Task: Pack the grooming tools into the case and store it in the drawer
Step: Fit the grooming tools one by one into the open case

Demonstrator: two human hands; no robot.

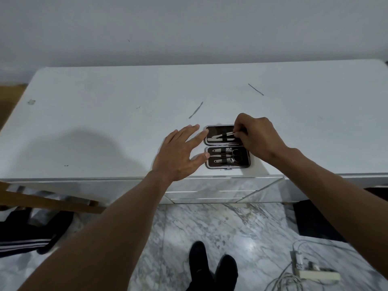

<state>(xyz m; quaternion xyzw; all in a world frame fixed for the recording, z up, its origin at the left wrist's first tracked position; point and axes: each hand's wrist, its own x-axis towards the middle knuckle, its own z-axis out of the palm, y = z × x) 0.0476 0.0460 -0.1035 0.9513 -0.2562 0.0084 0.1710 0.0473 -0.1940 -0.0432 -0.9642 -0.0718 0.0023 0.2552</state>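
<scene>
From the head view I look down on a white counter with the manicure case lying open flat near its front edge, just right of centre; its two halves sit one behind the other, hinge running left to right between them. My right hand is over the right end of the far half, fingertips pinched closed on a slim metal tool, which looks like a file or pusher, though it is too small to tell which; that tool's long axis lies left to right, in line with the elastic loop it sits under. My left hand is open, fingers spread, holding nothing; its fingertips touch or nearly touch the case's left edge, which I read as bracing. The near half already carries the nail clippers and small scissors strapped in. Two thin dark streaks on the counter further back could be marks or loose tools; I cannot tell. The drawer fronts lie directly below the case, shut; so seating this tool means sliding it leftward, and the right hand is the nearer one for that.
</scene>
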